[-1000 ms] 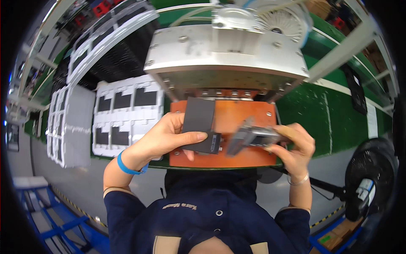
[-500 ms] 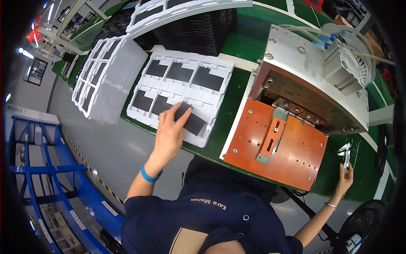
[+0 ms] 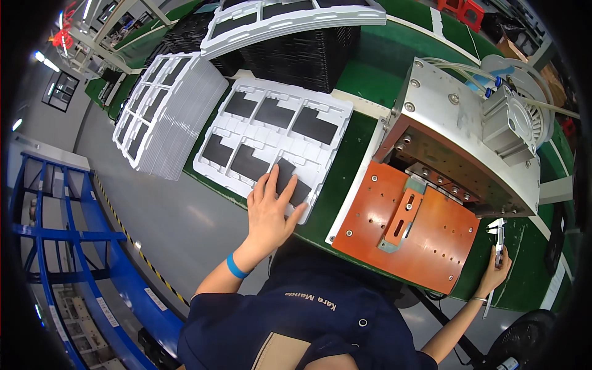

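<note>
A green workbench (image 3: 370, 74) runs from far left to near right, and on its right half stands the biggest thing in view, a grey metal press machine (image 3: 475, 129) with a round fan housing at its far right. Below its open front lies an orange base plate (image 3: 431, 246) with a grey slotted bracket (image 3: 399, 217) bolted across it. Left of the machine sits a white moulded tray (image 3: 271, 142) with shallow pockets, most of them filled with flat dark rectangular panels. A stack of like trays (image 3: 163, 114) leans at the far left, and another tray tops a black stack (image 3: 302, 43) at the far edge. A blue steel frame (image 3: 74, 259) stands on the grey floor at the left, carrying small pale rectangular labels too small to make out.

The left hand (image 3: 270, 213) lies flat and spread, fingers wide, on a dark panel (image 3: 290, 180) in the tray's nearest pocket; a blue wristband (image 3: 235, 266) circles the wrist. The panel looks thin, light, stiff and smooth, probably slippery and easily marked, so its edges seem the safest place to pinch it, lifting level.

The right hand (image 3: 496, 268) is closed around a slim metal hand tool (image 3: 498, 237) at the bench's near right edge, well apart from the tray.
</note>
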`<state>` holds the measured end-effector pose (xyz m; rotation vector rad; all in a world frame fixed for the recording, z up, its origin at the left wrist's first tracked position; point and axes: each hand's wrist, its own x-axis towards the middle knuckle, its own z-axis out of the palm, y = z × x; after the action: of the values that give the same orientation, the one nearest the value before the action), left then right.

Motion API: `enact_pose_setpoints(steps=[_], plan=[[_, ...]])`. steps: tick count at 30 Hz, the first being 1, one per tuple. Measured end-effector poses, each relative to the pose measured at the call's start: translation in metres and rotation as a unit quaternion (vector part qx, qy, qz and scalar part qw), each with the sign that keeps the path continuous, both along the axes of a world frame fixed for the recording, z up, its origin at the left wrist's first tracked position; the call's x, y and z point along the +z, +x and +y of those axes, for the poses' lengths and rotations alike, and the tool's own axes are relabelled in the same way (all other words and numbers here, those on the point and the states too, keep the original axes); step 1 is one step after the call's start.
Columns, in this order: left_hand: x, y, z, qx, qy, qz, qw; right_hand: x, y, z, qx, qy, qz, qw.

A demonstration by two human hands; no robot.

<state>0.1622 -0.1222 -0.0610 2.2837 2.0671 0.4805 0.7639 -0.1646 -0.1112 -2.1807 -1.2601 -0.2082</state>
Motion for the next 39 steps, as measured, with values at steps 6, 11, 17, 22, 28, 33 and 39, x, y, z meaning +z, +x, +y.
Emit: enact_pose_setpoints(steps=[6, 11, 17, 22, 28, 33, 39], plan=[[-0.002, -0.003, 0.008, 0.039, 0.037, 0.001, 0.999, 0.001, -0.002, 0.002, -0.010, -0.012, 0.002, 1.000], [-0.009, 0.018, 0.011, 0.117, 0.086, 0.013, 0.989, -0.003, 0.002, 0.001, -0.017, -0.006, 0.015, 1.000], [-0.008, -0.006, 0.021, 0.109, 0.156, 0.029, 0.981, 0.000, -0.004, 0.001, -0.025, -0.016, 0.016, 0.999], [-0.009, -0.148, 0.075, 0.239, 0.154, 0.079, 0.955, 0.002, -0.007, 0.000, -0.014, -0.022, -0.010, 1.000], [-0.028, -0.237, 0.111, 0.260, 0.009, -0.044, 0.964, 0.002, -0.008, 0.004, -0.015, -0.052, -0.031, 0.998], [-0.026, -0.254, 0.131, 0.252, -0.056, -0.078, 0.963, -0.005, 0.005, -0.001, -0.013, -0.030, -0.094, 0.995], [-0.017, -0.267, 0.122, 0.271, -0.130, -0.266, 0.916, 0.004, -0.003, -0.012, -0.007, 0.064, -0.025, 0.998]])
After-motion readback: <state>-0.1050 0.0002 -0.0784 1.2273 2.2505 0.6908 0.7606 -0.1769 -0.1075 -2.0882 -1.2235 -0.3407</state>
